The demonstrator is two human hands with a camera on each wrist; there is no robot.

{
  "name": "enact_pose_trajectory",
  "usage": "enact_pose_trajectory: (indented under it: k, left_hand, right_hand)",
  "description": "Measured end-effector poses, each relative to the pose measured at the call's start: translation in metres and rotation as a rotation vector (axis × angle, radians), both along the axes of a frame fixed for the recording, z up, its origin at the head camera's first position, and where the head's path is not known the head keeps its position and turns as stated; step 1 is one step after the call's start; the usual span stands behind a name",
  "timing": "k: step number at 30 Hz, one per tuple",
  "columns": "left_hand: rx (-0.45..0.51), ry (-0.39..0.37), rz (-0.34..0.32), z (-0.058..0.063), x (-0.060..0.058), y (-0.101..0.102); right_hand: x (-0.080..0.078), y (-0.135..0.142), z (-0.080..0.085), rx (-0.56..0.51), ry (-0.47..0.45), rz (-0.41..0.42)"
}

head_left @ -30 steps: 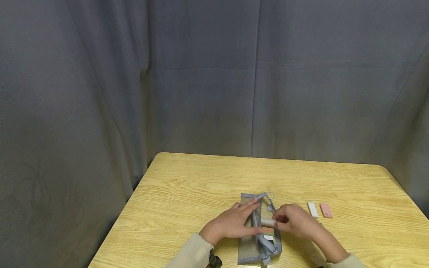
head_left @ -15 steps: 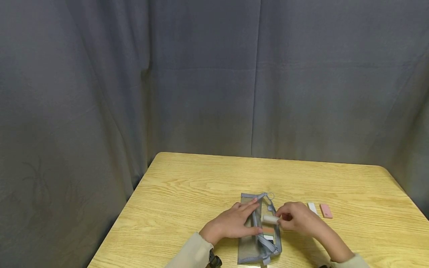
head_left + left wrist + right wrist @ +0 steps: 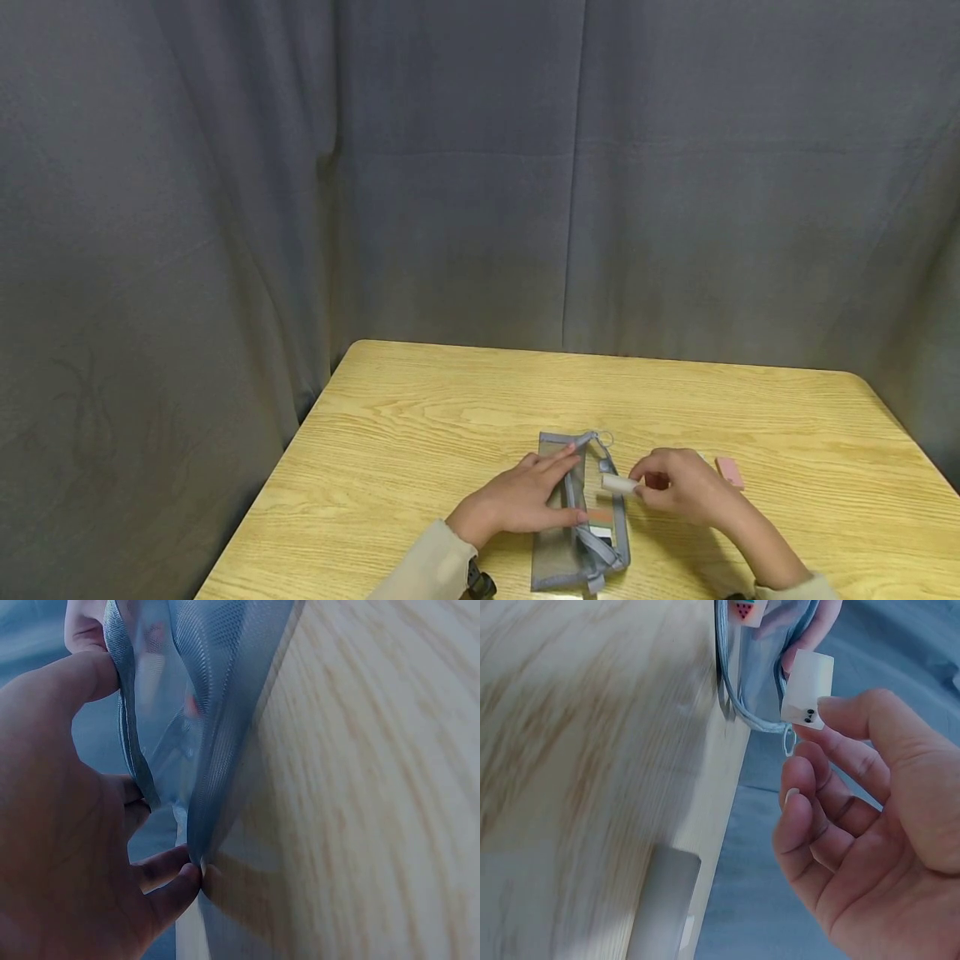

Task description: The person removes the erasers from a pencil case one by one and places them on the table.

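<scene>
A grey mesh pencil case [image 3: 551, 554] lies unzipped on the table. My left hand [image 3: 517, 496] rests on it with straight, spread fingers; in the left wrist view the thumb and fingertips touch its edges [image 3: 129, 727]. My right hand [image 3: 686, 487] pinches a small white eraser [image 3: 619, 484] between thumb and fingers, over the case's opening. Two black dots show on the end of this eraser [image 3: 808, 690] in the right wrist view. Inside the case are an orange-and-green piece [image 3: 600, 517] and a white-and-black piece [image 3: 601, 533]. One piece [image 3: 746, 610] carries a watermelon-like print.
A pink eraser [image 3: 729, 472] lies on the wood-grain table [image 3: 450, 392], right of my right hand. Beside it a white block [image 3: 702, 456] is mostly hidden behind that hand. Grey curtains [image 3: 465, 208] hang behind the table.
My right hand has moved right and slightly away from me, drawing the white eraser out from the case's opening. The left hand and the case have stayed put.
</scene>
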State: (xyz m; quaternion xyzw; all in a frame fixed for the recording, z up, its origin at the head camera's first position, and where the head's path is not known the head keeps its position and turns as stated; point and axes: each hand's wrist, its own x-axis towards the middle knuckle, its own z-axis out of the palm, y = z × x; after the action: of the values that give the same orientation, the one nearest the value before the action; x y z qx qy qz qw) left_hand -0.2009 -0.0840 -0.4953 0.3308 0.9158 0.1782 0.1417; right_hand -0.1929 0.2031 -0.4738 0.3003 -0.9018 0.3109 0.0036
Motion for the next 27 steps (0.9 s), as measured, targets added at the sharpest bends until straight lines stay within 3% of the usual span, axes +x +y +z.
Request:
enact_pose_trajectory:
  k: [10, 17, 27]
  left_hand:
    - [0.007, 0.003, -0.005, -0.001, 0.000, 0.001]
    - [0.013, -0.001, -0.006, 0.000, 0.000, 0.000]
    - [0.014, -0.004, -0.001, 0.000, 0.000, 0.001]
  right_hand:
    - [0.005, 0.017, 0.005, 0.014, 0.029, -0.064]
    - [0.005, 0.030, 0.005, -0.037, 0.049, -0.031]
    - [0.006, 0.049, 0.006, -0.037, 0.061, -0.076]
